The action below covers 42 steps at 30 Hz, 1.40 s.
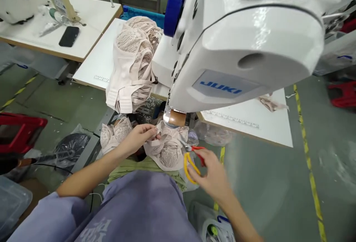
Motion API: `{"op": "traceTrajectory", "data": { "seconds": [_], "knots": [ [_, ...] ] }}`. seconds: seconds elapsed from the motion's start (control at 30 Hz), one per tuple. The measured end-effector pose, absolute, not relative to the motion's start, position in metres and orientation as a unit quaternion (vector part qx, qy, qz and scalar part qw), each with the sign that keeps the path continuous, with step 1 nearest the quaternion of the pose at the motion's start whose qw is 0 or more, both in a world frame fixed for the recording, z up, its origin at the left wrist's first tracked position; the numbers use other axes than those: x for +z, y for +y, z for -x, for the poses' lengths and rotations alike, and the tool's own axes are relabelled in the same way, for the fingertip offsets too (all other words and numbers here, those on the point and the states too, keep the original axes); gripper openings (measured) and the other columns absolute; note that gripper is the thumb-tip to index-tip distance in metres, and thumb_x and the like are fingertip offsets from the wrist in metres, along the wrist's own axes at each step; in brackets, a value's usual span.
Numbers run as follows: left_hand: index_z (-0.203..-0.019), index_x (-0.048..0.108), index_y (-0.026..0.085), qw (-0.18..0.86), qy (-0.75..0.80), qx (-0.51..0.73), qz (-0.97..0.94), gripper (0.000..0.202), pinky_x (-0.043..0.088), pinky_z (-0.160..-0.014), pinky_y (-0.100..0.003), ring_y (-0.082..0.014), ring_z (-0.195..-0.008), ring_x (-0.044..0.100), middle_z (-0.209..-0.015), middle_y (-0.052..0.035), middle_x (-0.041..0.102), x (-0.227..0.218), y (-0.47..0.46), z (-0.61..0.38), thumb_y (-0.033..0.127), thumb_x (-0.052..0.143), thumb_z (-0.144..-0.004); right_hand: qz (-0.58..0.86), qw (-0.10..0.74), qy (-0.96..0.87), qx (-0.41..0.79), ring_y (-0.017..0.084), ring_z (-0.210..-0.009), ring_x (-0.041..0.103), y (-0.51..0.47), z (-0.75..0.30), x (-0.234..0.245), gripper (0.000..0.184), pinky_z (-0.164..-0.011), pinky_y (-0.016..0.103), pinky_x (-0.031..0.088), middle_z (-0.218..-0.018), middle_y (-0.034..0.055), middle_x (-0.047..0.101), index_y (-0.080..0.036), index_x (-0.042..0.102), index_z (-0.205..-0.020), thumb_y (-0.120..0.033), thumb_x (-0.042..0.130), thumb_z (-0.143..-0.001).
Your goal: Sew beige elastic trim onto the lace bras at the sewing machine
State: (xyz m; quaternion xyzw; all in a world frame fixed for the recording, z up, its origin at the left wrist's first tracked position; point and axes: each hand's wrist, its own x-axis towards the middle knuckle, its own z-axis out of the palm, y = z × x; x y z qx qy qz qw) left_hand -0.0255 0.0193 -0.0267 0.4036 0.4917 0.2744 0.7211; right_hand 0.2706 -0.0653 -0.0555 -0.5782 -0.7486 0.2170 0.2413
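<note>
Nearest us is our purple shirt (139, 205), and just past it a green cloth (125, 170) over our lap. On the lap, below the machine head, lies a beige lace bra (170, 155), its cups toward us. Our left hand (143, 136) pinches a bit of the bra's upper edge between thumb and fingers. Our right hand (213, 171) grips scissors (189, 148) with one red and one yellow handle; the blades point at the bra's right side, and we cannot tell whether they touch it. Left of our left wrist we see more lace cups (120, 133).

Beyond our hands looms the white JUKI sewing machine (250, 49), its blue handwheel (175, 6) on the far left side. Left of it, a heap of beige bras (129, 60) hangs over the front edge of the white tabletop (96, 62). Farther off to the left, a black phone (69, 36) lies on a neighbouring table (89, 15).
</note>
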Motion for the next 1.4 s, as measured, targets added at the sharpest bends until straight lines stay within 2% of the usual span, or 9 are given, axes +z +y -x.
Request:
{"op": "traceTrajectory", "data": {
  "seconds": [0.17,0.4,0.57,0.67,0.77,0.9,1.17,1.3,1.4],
  "knots": [
    [-0.094,0.069,0.018,0.692,0.495,0.257,-0.458,0.034,0.049,-0.067,-0.028,-0.0162,-0.073,0.063,-0.089,-0.0059,0.073,-0.019,0.017,0.021,0.050,0.056,-0.091,0.544,0.257,-0.776,0.188,0.024,-0.089,0.069,-0.057,-0.213,-0.054,0.037,-0.068,0.037,0.058,-0.114,0.0117,0.068,-0.022,0.058,-0.121,-0.036,0.065,-0.088],
    [-0.088,0.061,0.019,0.605,0.533,0.204,-0.556,0.025,0.043,-0.067,-0.026,-0.0152,-0.075,0.056,-0.082,-0.0006,0.062,-0.005,0.017,0.022,0.030,0.040,-0.096,0.531,0.251,-0.762,0.271,0.019,-0.078,0.067,-0.050,-0.212,-0.062,0.029,-0.063,0.030,0.054,-0.111,0.0082,0.069,-0.025,0.059,-0.123,-0.033,0.058,-0.095],
    [-0.085,0.056,0.020,0.598,0.518,0.207,-0.575,0.030,0.037,-0.058,-0.024,-0.0115,-0.062,0.044,-0.072,0.0035,0.049,-0.006,0.020,0.027,0.043,0.043,-0.098,0.548,0.330,-0.701,0.316,0.013,-0.062,0.056,-0.064,-0.219,-0.070,0.032,-0.056,0.027,0.050,-0.099,0.0055,0.065,-0.025,0.057,-0.116,-0.026,0.064,-0.085],
    [-0.083,0.056,0.019,0.594,0.512,0.213,-0.583,0.034,0.039,-0.057,-0.023,-0.0112,-0.062,0.048,-0.073,0.0023,0.055,-0.007,0.023,0.028,0.047,0.045,-0.098,0.529,0.361,-0.696,0.324,0.013,-0.064,0.054,-0.065,-0.215,-0.071,0.045,-0.057,0.028,0.050,-0.102,0.0066,0.062,-0.024,0.054,-0.119,-0.023,0.067,-0.075],
    [-0.088,0.060,0.018,0.595,0.509,0.204,-0.587,0.034,0.043,-0.060,-0.023,-0.0125,-0.065,0.055,-0.077,-0.0002,0.063,-0.006,0.024,0.027,0.047,0.045,-0.098,0.519,0.357,-0.704,0.328,0.016,-0.073,0.059,-0.060,-0.206,-0.072,0.048,-0.060,0.029,0.051,-0.108,0.0085,0.063,-0.024,0.055,-0.119,-0.024,0.068,-0.073],
    [-0.093,0.063,0.018,0.575,0.513,0.186,-0.609,0.032,0.044,-0.060,-0.024,-0.0136,-0.066,0.058,-0.078,-0.0007,0.067,-0.005,0.027,0.028,0.045,0.046,-0.098,0.523,0.347,-0.707,0.327,0.019,-0.081,0.064,-0.050,-0.198,-0.073,0.041,-0.064,0.030,0.054,-0.108,0.0085,0.067,-0.024,0.058,-0.117,-0.027,0.070,-0.078],
    [-0.083,0.063,0.019,0.534,0.532,0.178,-0.633,0.034,0.042,-0.057,-0.024,-0.0128,-0.061,0.055,-0.073,-0.0006,0.065,-0.009,0.032,0.031,0.044,0.045,-0.098,0.549,0.315,-0.690,0.351,0.018,-0.079,0.066,-0.051,-0.205,-0.076,0.029,-0.069,0.031,0.056,-0.110,0.0070,0.070,-0.026,0.063,-0.118,-0.033,0.065,-0.090],
    [-0.082,0.063,0.019,0.528,0.535,0.196,-0.630,0.033,0.042,-0.058,-0.023,-0.0130,-0.064,0.057,-0.076,-0.0011,0.067,-0.005,0.032,0.032,0.043,0.045,-0.098,0.582,0.289,-0.667,0.364,0.018,-0.071,0.066,-0.063,-0.223,-0.077,0.029,-0.060,0.031,0.055,-0.105,0.0070,0.070,-0.028,0.064,-0.119,-0.037,0.061,-0.092],
    [-0.095,0.066,0.019,0.460,0.546,0.202,-0.670,0.029,0.042,-0.058,-0.024,-0.0151,-0.069,0.060,-0.083,-0.0033,0.070,-0.006,0.032,0.035,0.039,0.046,-0.097,0.606,0.234,-0.674,0.352,0.021,-0.068,0.065,-0.057,-0.254,-0.073,0.030,-0.056,0.034,0.054,-0.096,0.0065,0.071,-0.031,0.066,-0.117,-0.043,0.062,-0.089]
  ]
}}
